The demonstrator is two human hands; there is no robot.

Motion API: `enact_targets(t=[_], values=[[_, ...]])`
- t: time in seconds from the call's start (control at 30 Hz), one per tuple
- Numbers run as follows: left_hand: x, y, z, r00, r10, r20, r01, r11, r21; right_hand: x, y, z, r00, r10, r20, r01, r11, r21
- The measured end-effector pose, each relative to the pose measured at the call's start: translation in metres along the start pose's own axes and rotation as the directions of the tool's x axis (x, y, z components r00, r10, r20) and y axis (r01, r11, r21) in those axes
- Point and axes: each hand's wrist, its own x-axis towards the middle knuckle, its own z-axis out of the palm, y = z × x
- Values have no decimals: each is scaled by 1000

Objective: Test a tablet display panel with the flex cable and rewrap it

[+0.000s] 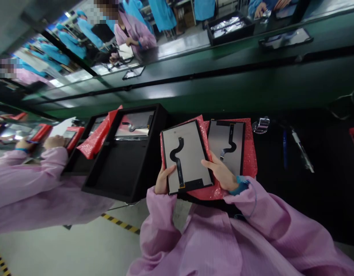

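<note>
A tablet-sized display panel (191, 157), grey-backed with a curved black flex cable, is held tilted in front of me over red bubble wrap (204, 134). My left hand (163, 178) grips its lower left edge, thumb on the back face. At the right edge my right hand (221, 172) pinches the same panel, its thumb and fingers around the border. Behind and to the right, a second display panel (215, 134) with a similar cable lies on another red bubble-wrap sheet (249, 153). The fingers under the held panel are hidden.
To the left stands a black tray (107, 184) with a panel in its upper part. Red bubble wrap (97, 138) hangs over its side. On the right lie a tape roll (261, 125), a blue pen (285, 149) and a white pen-like tool (302, 149). A co-worker's sleeve (27, 172) is at left.
</note>
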Motion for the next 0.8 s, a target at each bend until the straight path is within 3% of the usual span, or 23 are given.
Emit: enact_targets(t=[0.1, 0.17, 0.27, 0.37, 0.47, 0.6, 0.67, 0.8], values=[[8, 12, 15, 997, -18, 81, 14, 999, 41, -4, -15, -8, 997, -82, -9, 80, 990, -114], [21, 20, 25, 989, -41, 141, 30, 997, 78, -7, -28, -18, 988, -156, 24, 155, 933, -326], [47, 27, 36, 974, -66, 216, 46, 994, 98, -14, -52, -41, 958, -285, 32, 217, 648, -730], [71, 26, 41, 971, -52, 232, 38, 997, 63, -18, -77, -65, 909, -414, -50, 87, 304, -949], [85, 22, 37, 975, -40, 219, 34, 999, 32, -11, -99, -79, 892, -445, -82, -76, 31, -997], [91, 20, 19, 965, -77, 251, 65, 996, 53, 20, -126, -81, 890, -456, -13, -138, -240, -961], [92, 22, 10, 961, -83, 263, 70, 996, 55, 42, -138, -81, 921, -389, -26, -150, -293, -944], [93, 24, -2, 959, -79, 273, 70, 997, 43, 85, -150, -86, 975, -197, -103, -161, -312, -936]])
